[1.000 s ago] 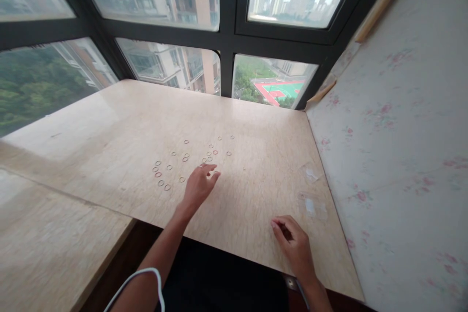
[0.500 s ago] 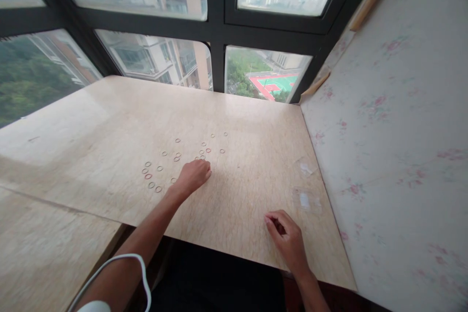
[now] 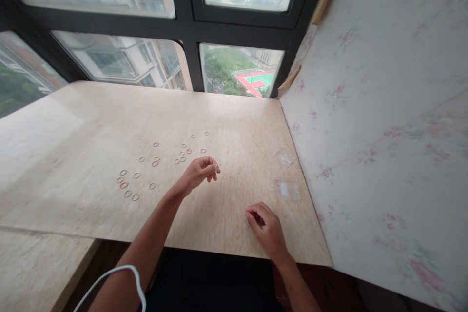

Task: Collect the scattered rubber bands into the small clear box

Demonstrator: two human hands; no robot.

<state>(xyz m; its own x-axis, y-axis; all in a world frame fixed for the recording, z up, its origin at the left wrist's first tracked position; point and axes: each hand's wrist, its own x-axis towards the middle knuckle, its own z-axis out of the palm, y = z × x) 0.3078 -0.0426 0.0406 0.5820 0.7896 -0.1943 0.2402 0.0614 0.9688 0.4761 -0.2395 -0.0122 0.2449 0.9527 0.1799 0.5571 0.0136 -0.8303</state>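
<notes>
My left hand (image 3: 200, 173) is raised a little over the middle of the marble-patterned surface (image 3: 226, 224). Its thumb and fingertips pinch a small pale ring (image 3: 217, 168). Thin rings lie scattered to the left: a curved group with a reddish ring (image 3: 124, 185) at the far left, and a looser cluster with another reddish ring (image 3: 189, 151) just beyond the hand. My right hand (image 3: 268, 229) rests near the front edge, fingers curled and thumb against the fingertips. Whatever it may hold is too small or hidden to make out.
Two clear plastic packets, one (image 3: 285, 157) behind the other (image 3: 286, 188), lie at the right near the flowered wall (image 3: 365, 122). Dark window frames (image 3: 190, 29) border the back. A white cable (image 3: 135, 273) loops by my left forearm.
The view has shifted right. My left hand has lifted from the ring cluster and moved right, a ring now showing between its fingertips. My right hand keeps its curled pose.
</notes>
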